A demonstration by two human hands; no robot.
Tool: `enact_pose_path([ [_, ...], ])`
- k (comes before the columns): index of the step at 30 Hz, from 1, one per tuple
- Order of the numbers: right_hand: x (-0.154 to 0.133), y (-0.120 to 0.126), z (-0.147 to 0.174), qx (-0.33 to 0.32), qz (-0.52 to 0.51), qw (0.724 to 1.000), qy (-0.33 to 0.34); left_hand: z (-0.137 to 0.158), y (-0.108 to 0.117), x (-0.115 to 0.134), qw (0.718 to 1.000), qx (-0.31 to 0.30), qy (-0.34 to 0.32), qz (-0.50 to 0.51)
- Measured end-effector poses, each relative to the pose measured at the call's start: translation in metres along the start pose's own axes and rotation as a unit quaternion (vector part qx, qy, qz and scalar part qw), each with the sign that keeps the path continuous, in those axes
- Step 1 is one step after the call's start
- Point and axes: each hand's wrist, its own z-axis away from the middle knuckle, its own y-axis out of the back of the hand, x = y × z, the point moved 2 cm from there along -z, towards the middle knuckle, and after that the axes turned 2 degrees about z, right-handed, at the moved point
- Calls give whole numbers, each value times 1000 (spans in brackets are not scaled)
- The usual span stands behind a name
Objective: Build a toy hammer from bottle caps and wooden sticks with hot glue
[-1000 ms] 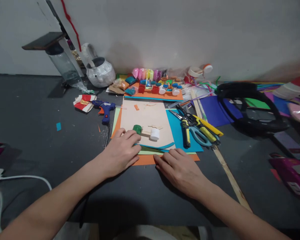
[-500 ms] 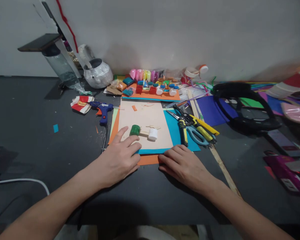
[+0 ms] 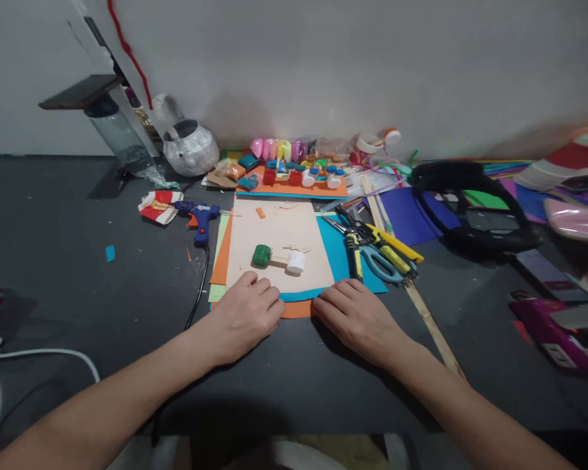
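The pale sheet (image 3: 284, 228) lies on the dark counter (image 3: 102, 307), on top of a pile of coloured papers (image 3: 296, 309); blue, light green and orange parts of these come out from under it. On the near half of the pale sheet rests a small joined piece (image 3: 279, 260), which has a green cylinder (image 3: 261, 255) at its left end, a white cylinder (image 3: 296, 262) at its right end, and thin sticks between them.

The left hand (image 3: 247, 316) is at the near left corner of the pale sheet, with its fingers bent and close together. The right hand (image 3: 360, 320) is at the near right corner, its fingers also bent and side by side. Whether the fingertips pinch the paper edge, I cannot tell, because the hands cover it.

To the left of the pale sheet there is a blue glue gun (image 3: 203, 222), its nozzle pointing towards the sheet. To the right are pliers (image 3: 355, 254), scissors (image 3: 379, 264) and a yellow cutter (image 3: 396, 245), lying crowded together. Just beyond its far edge, an orange board (image 3: 298, 187) carries small red and white pieces.
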Motion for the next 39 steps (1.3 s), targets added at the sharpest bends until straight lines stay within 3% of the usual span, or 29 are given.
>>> enact_pose_path([
  [20,3,7,5,-4,-38,999,-29,6,8,-11,997,-70,26,30],
  [26,-1,6,16,-7,-58,998,-36,7,8,-7,998,-56,13,22],
  [30,4,7,30,13,-69,995,-66,2,5,0,999,-28,3,37],
  [39,23,19,43,-23,-177,966,-184,-16,-6,12,993,-27,78,89],
])
